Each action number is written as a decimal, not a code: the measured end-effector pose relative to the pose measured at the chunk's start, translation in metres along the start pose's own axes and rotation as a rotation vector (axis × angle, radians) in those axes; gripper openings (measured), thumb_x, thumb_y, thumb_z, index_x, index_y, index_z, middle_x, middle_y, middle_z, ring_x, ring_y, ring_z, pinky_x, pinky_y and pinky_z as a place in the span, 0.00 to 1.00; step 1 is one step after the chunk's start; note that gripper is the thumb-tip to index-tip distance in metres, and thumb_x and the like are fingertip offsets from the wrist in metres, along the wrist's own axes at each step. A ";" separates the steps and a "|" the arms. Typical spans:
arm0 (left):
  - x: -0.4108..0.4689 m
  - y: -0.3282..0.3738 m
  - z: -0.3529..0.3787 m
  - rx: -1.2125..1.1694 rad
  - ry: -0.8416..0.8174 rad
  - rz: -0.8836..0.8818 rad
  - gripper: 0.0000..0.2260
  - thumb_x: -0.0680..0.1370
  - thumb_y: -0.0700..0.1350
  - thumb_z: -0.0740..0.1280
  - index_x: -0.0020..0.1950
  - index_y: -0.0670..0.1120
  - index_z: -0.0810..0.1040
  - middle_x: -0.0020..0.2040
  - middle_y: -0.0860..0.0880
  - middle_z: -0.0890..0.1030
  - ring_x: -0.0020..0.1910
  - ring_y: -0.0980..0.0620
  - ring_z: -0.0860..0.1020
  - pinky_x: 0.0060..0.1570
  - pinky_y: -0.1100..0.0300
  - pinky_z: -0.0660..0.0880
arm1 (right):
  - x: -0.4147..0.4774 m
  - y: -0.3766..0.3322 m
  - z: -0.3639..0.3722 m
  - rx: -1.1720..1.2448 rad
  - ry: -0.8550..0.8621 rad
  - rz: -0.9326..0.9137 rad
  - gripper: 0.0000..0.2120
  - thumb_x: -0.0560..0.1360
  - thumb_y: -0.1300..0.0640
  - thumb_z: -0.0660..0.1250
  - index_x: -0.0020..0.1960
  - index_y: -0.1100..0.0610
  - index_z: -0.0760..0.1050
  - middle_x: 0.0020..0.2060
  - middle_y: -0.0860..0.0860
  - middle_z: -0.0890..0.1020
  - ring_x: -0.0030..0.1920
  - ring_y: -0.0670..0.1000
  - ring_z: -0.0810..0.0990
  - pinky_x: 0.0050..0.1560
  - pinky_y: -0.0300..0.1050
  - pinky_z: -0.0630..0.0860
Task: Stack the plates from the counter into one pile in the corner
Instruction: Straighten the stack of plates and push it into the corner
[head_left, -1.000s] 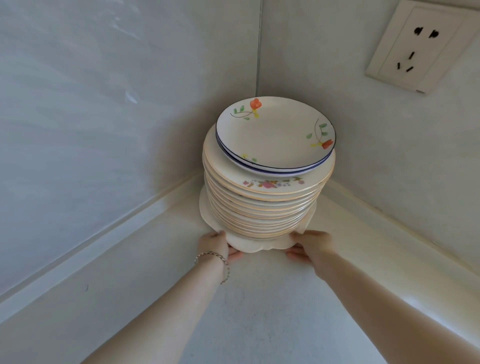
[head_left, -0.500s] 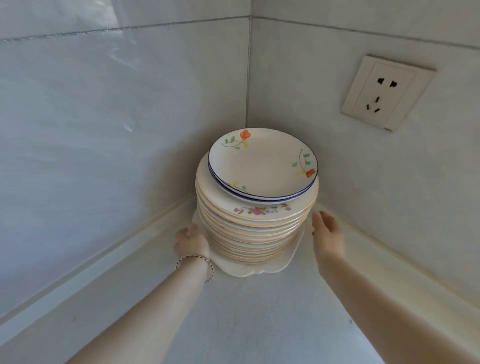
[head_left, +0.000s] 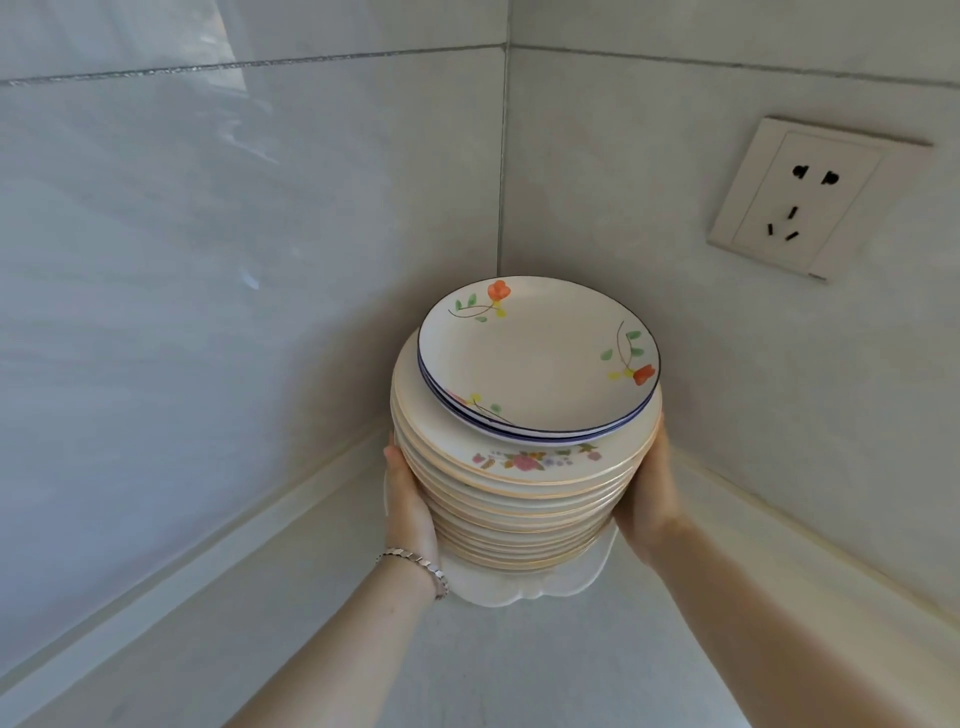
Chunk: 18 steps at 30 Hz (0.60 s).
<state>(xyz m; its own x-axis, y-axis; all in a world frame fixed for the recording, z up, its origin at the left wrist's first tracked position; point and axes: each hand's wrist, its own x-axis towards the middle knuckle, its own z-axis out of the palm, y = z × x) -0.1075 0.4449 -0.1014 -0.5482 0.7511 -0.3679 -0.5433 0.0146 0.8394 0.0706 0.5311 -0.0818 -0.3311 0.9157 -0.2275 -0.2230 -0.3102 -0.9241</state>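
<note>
Standing in the corner of the pale stone bench (head_left: 519, 670), the tall pile of cream ceramic plates (head_left: 524, 499) is already built, so the step in hand looks like squaring it up. The left hand (head_left: 410, 504) and right hand (head_left: 649, 499) press flat against opposite sides of the pile, fingers (head_left: 655, 457) spread and cupping rather than clenched. Next, judging by the overhang, the hands would nudge the rims into line and then let go gently. Counted: two small blue-rimmed plates with orange flowers (head_left: 540, 358) on top, roughly ten gold-edged plates beneath, though the exact number cannot be told, and one scalloped white dish (head_left: 524, 587) at the bottom. Above and right of the pile is one white wall socket (head_left: 800, 202).
</note>
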 end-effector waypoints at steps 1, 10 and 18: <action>-0.001 0.002 0.000 0.001 -0.007 -0.022 0.26 0.78 0.64 0.48 0.69 0.55 0.70 0.67 0.51 0.75 0.66 0.50 0.71 0.69 0.50 0.65 | 0.000 0.001 -0.001 -0.019 0.006 -0.003 0.30 0.76 0.32 0.44 0.65 0.46 0.73 0.61 0.47 0.80 0.64 0.50 0.75 0.69 0.55 0.66; 0.003 0.081 0.024 0.112 0.006 0.149 0.26 0.78 0.64 0.44 0.74 0.57 0.58 0.70 0.59 0.65 0.70 0.58 0.63 0.62 0.61 0.60 | 0.012 -0.069 -0.007 0.011 0.075 -0.015 0.33 0.77 0.35 0.42 0.74 0.51 0.61 0.71 0.49 0.68 0.71 0.50 0.66 0.73 0.53 0.58; -0.013 0.082 0.036 0.285 0.108 0.247 0.21 0.79 0.60 0.49 0.70 0.59 0.67 0.71 0.52 0.70 0.69 0.50 0.68 0.70 0.51 0.65 | 0.007 -0.071 0.022 -0.181 0.181 0.059 0.25 0.78 0.38 0.49 0.54 0.53 0.78 0.52 0.53 0.81 0.53 0.52 0.79 0.55 0.46 0.74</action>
<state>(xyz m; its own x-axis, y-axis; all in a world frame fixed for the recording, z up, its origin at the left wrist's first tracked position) -0.1222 0.4597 -0.0133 -0.7122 0.6816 -0.1678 -0.1963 0.0360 0.9799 0.0639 0.5539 -0.0113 -0.1658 0.9331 -0.3191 -0.0354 -0.3290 -0.9437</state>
